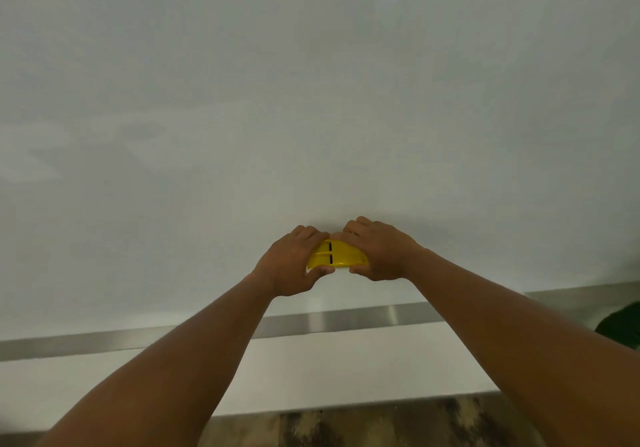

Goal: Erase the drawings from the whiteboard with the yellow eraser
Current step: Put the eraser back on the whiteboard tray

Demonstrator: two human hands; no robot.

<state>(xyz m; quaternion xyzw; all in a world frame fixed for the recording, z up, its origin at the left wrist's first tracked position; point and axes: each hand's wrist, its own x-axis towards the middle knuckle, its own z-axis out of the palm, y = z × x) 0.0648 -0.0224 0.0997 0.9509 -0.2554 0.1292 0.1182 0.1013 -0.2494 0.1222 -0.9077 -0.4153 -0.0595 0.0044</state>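
Two hands, left [291,263] and right [377,252], fingers [306,233] curled round one eraser [337,256] between them, pressing it flat on the whiteboard [311,100]; doubled grip likely for firmer wiping. Frame [346,320] below; no drawings visible.

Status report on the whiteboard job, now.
Left hand and right hand both grip yellow eraser, pressed low on whiteboard. No drawings visible, faint smudges only. Nothing in the way.
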